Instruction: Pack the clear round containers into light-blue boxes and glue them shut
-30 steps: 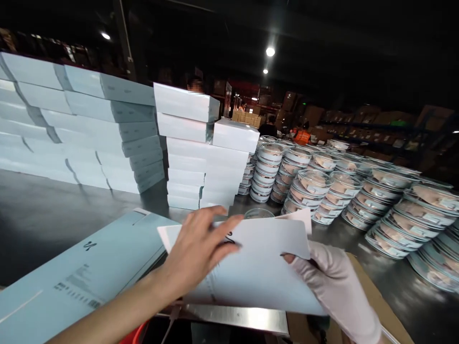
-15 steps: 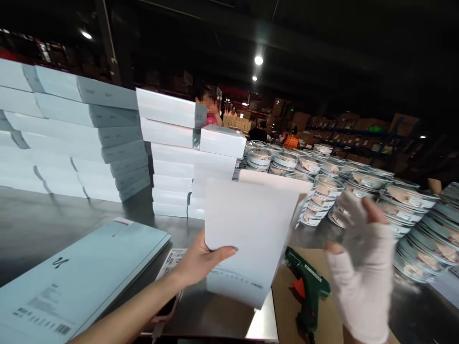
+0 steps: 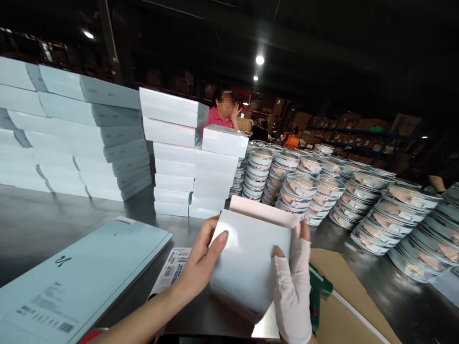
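Observation:
A white cardboard box [image 3: 251, 258] with its top flap raised is held upright before me, above the table's front edge. My left hand [image 3: 206, 251], bare, grips its left side with the thumb on the front panel. On the opposite side, my right hand [image 3: 292, 282] wears a white fingerless glove and clasps the box, thumb on the front and fingers behind. Partly hidden behind that hand, a green glue gun [image 3: 317, 291] with a glue stick lies on a piece of brown cardboard [image 3: 344, 296].
A large flat pale-blue carton [image 3: 82, 277] lies at left, beside a printed packet [image 3: 172, 267]. Stacked white boxes [image 3: 175, 157] line the table's back left. Several stacks of round clear-lidded containers [image 3: 301, 186] fill the right. Beyond the boxes is a person in pink [image 3: 217, 117].
My right hand has come in from the right and closed on the box's right side. The box has dropped slightly and tipped back. The person in pink shows more.

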Demonstrator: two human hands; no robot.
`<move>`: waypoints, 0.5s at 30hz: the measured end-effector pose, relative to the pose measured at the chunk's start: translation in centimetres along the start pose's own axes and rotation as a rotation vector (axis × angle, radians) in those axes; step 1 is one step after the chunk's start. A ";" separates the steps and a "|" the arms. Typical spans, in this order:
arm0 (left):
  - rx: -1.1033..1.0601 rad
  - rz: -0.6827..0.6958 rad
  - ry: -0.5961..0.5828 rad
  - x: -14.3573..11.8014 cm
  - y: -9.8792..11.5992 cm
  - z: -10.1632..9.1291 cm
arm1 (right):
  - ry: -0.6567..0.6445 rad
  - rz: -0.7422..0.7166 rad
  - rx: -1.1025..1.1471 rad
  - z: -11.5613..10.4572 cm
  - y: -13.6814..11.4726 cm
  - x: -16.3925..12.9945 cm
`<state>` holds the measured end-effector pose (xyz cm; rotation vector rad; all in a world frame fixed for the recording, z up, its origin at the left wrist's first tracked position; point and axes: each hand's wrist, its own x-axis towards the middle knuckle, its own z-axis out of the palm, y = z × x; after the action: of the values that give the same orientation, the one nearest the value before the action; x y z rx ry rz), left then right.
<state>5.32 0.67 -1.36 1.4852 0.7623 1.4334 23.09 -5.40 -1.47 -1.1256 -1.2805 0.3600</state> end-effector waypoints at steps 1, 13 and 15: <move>-0.005 -0.014 0.013 -0.1 0.0 -0.2 | 0.013 -0.003 0.013 0.2 -0.2 -0.1; 0.493 0.141 -0.208 -0.1 -2.5 -6.0 | -0.110 -0.075 -0.743 -12.7 3.3 0.8; 0.501 0.120 -0.222 -0.4 -2.4 -5.7 | -0.108 -0.003 -0.925 -18.8 5.9 0.8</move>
<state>0.03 2.38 -4.16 2.0636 0.9483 1.1826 41.98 -10.70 -3.53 -1.8860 -1.5908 -0.2217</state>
